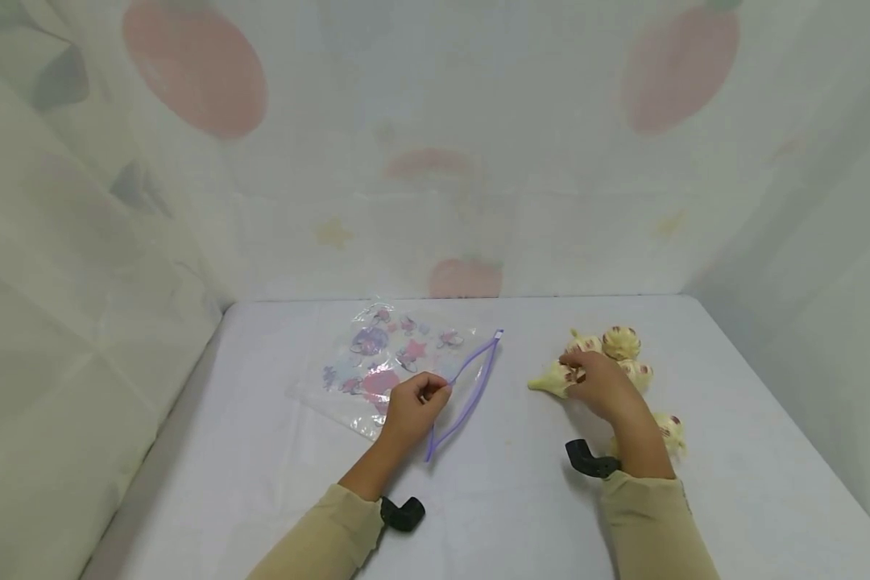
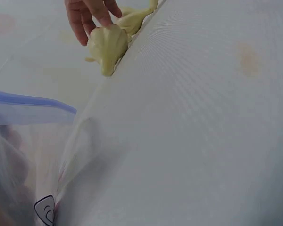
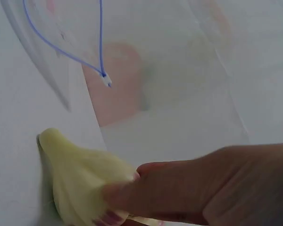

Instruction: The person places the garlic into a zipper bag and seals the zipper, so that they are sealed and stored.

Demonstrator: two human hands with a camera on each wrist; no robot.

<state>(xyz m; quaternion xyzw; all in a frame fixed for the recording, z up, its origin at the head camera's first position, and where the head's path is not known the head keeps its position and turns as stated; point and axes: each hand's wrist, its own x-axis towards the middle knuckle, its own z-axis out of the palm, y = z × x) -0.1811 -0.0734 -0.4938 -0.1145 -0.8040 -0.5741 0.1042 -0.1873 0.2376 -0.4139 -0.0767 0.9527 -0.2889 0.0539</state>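
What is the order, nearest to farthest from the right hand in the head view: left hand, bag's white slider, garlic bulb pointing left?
1. Garlic bulb: touching the right hand.
2. White slider: left, at the bag's far corner.
3. Left hand: farther left, holding the bag's edge.

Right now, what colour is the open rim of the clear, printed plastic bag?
Purple; the rim shows best in the head view.

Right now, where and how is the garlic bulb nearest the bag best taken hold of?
Likely best by the round body of the garlic bulb, pinched across its width, coming from above on the near side. It lies on its side, its tapering stem toward the bag, and other bulbs sit beyond and to its right.
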